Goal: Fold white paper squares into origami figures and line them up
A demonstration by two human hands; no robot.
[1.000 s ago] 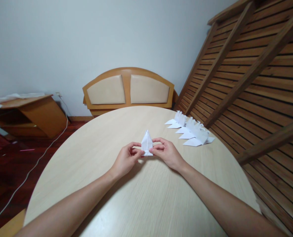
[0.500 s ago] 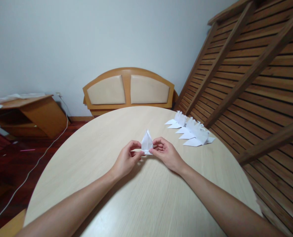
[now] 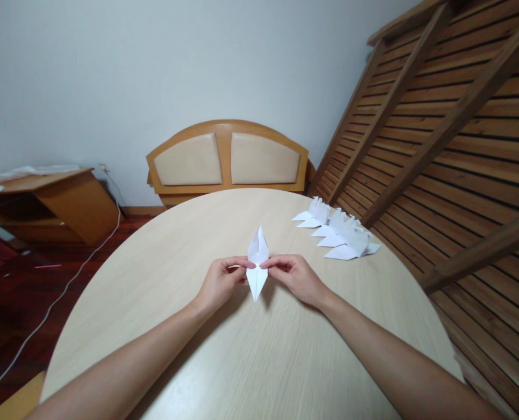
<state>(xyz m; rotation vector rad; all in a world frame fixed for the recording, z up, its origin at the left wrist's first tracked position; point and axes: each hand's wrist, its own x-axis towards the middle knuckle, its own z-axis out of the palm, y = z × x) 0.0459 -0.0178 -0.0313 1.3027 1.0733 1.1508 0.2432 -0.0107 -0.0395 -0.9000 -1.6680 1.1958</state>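
Note:
A piece of folded white paper (image 3: 256,282) is held between my two hands over the middle of the table. It has a long diamond outline, with one point toward the far side and the other toward me. My left hand (image 3: 224,280) pinches its left edge at the middle, and my right hand (image 3: 292,277) pinches the right edge at the same height. Both index fingers lie across the paper's waist. Several folded white paper birds (image 3: 342,233) stand in a close row at the table's right side, apart from my hands.
The round pale wooden table (image 3: 154,268) fills the foreground. Behind it stands a padded headboard (image 3: 228,157). A slatted wooden frame (image 3: 443,140) leans along the right. At left are a low cabinet (image 3: 84,204) and a white cable (image 3: 62,297) on the dark floor.
The paper's near flap has come down toward me, turning a short pointed shape into a long diamond. My fingers have shifted to its waist. The paper birds stay put.

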